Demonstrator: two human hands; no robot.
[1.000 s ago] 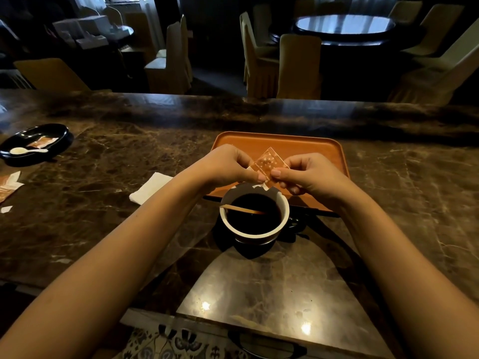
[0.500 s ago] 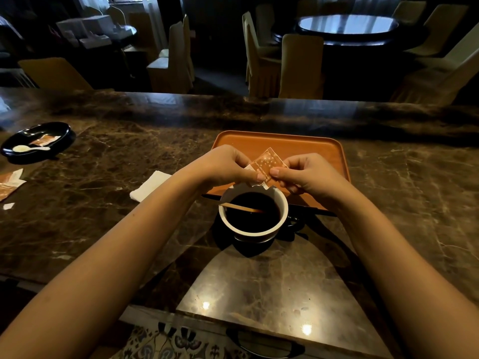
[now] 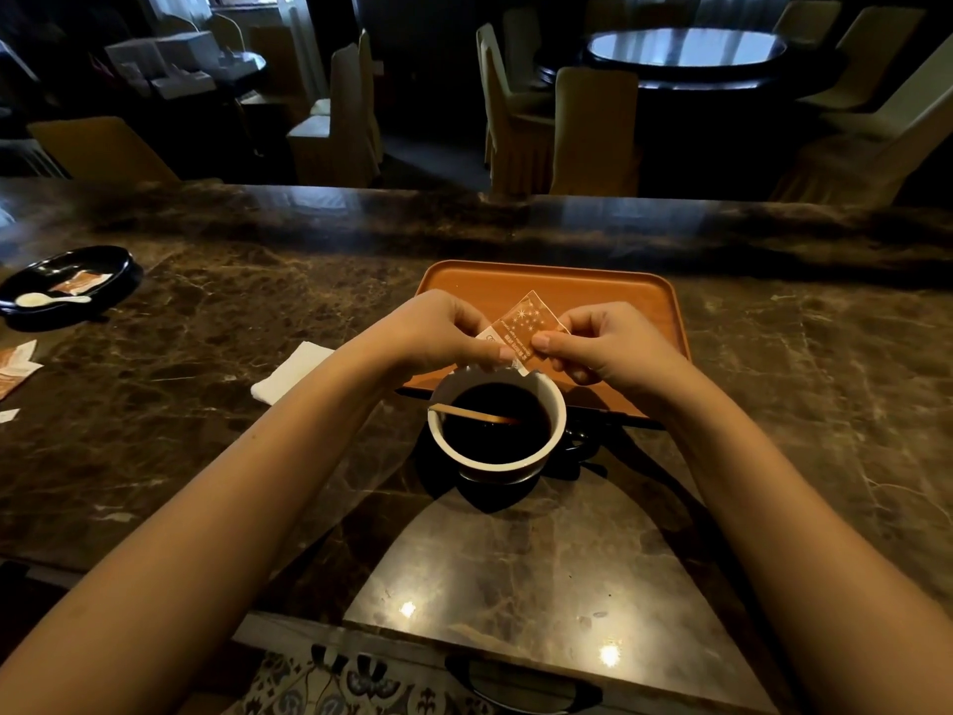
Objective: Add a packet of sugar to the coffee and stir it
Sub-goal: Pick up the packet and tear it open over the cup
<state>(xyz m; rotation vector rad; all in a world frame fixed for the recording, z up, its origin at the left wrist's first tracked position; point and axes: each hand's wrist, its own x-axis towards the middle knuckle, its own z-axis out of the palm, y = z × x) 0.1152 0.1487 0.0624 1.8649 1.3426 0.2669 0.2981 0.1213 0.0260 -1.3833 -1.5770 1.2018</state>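
Sugar pkt (image 3: 526,327) betw both hands, over cup (image 3: 497,428)

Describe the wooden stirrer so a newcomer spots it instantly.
Start at the orange tray in the middle of the marble counter; just in front of it stands a white-rimmed cup of black coffee. The wooden stirrer leans on the cup's left rim, its tip dipped in the coffee: the only thin pale stick around.

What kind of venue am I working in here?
Probably a restaurant or hotel dining room: a long marble counter, a round dining table ringed by fabric-covered chairs, and a serving tray behind the coffee cup.
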